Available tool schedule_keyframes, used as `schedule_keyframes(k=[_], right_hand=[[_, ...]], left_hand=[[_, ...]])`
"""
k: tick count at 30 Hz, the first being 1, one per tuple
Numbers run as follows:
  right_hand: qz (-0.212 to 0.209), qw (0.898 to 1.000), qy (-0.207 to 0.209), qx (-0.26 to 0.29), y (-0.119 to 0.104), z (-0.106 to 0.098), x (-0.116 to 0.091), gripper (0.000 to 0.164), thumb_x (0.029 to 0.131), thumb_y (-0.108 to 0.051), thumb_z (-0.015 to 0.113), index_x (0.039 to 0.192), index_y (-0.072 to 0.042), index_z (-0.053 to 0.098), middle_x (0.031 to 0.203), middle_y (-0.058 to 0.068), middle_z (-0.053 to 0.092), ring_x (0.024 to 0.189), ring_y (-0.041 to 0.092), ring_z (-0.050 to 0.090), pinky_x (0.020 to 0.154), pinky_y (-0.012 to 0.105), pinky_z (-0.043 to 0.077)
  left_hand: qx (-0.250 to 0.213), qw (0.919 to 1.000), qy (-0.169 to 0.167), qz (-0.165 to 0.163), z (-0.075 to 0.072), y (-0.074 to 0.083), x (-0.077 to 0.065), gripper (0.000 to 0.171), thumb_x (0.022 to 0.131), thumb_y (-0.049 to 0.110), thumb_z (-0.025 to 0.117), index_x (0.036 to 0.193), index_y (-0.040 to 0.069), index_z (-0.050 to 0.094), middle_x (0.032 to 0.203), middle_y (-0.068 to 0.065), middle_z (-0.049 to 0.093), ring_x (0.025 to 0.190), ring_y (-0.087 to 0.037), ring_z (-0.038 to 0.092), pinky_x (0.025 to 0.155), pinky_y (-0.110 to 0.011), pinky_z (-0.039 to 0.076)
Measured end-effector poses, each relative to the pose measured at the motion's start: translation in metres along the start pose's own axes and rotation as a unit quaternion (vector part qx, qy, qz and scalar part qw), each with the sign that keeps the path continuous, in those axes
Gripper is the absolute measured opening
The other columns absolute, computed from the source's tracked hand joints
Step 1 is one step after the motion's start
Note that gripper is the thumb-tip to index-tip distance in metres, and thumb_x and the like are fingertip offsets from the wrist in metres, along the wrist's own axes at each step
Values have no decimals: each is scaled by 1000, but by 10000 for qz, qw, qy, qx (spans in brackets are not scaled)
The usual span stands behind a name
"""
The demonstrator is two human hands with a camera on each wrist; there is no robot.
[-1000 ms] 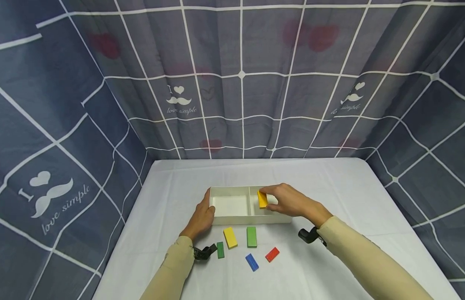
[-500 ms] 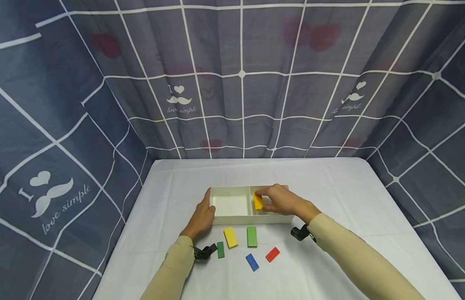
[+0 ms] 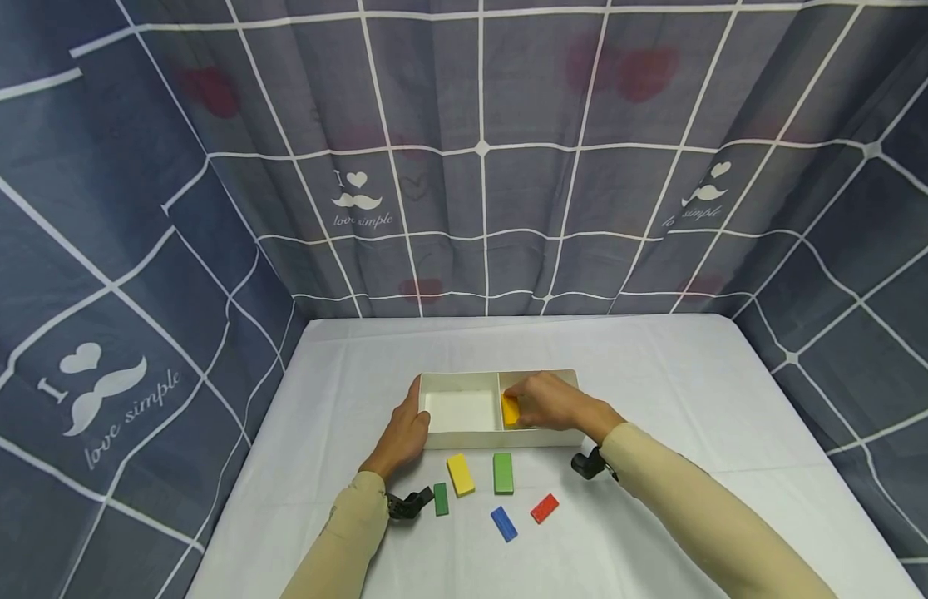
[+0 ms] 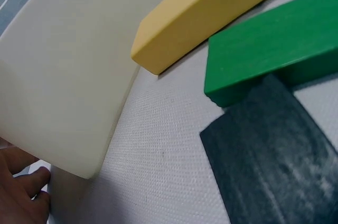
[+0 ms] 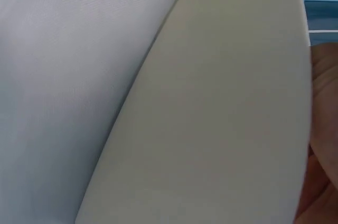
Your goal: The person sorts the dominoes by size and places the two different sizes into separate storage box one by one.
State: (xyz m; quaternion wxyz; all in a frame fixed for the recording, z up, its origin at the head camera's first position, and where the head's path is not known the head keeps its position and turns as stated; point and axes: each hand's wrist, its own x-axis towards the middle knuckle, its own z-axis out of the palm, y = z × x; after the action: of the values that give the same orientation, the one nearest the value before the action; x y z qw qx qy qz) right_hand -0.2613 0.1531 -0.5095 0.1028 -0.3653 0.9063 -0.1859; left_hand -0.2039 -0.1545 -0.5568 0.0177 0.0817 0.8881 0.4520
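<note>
A white two-compartment box [image 3: 464, 440] lies lengthwise across the table. My left hand [image 3: 399, 433] grips its left end, the thumb at the near corner; curled fingers [image 4: 24, 189] show beside the wall in the left wrist view. Inside the right compartment, close to the divider, my right hand [image 3: 552, 403] pinches a yellow block [image 3: 510, 410] with fingers pointing down. In the right wrist view the box's outer wall [image 5: 211, 97] hides the block, and only part of the hand shows past the rim. The left compartment shows its bare floor.
In front of the box lie a second yellow block [image 3: 460, 475], a light green block [image 3: 503, 473], a small dark green block [image 3: 441, 499], a blue block [image 3: 504, 524] and a red block [image 3: 545, 508]. A checked curtain [image 3: 434, 191] surrounds the white-covered table [image 3: 644, 358].
My right hand has moved left and lower into the right compartment, bringing the yellow block down near the divider. The left hand, box and loose blocks have stayed put.
</note>
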Motion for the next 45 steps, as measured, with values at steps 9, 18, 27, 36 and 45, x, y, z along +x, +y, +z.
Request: schedule_keyframes(k=[9,18,27,36,45], right_hand=[[-265,9994,17,-204,2,4,6,49,86,-17,95,129,0,79,117,7,83,98,16,72,96,39,62],[-73,9996,1,-287,4,7,13,50,83,-21,97,128,-4,81,117,3,83,95,12,70,92,34,62],[-193,9989,37,-434,3,5,11,50,84,-24,97,127,-4,81,118,5,83,99,14,72,95,37,63],[-180,9992,22,-364,2,-1,8,48,85,-26,96,126,-5,80,115,4,82,92,13,70,88,33,62],[385,9992,-90,-72,-6,-18,0,54,88,-26,94,135,-5,77,135,11,78,124,30,74,108,50,60]], left_hand=[[13,10000,7,2,1,0,0,73,104,2,34,175,5,16,173,-21,40,159,-43,42,129,-65,32],[40,10000,30,0,1,-2,1,72,104,2,34,174,6,17,171,-22,43,157,-43,44,128,-65,34],[34,10000,7,38,2,-3,2,74,103,2,34,174,5,16,172,-22,42,158,-43,43,128,-65,34],[-2,10000,-16,0,1,-1,2,74,103,2,34,175,5,15,173,-22,40,159,-44,42,129,-65,32],[16,10000,-9,-27,0,-1,2,74,103,2,34,174,6,17,171,-22,43,157,-43,44,128,-66,34]])
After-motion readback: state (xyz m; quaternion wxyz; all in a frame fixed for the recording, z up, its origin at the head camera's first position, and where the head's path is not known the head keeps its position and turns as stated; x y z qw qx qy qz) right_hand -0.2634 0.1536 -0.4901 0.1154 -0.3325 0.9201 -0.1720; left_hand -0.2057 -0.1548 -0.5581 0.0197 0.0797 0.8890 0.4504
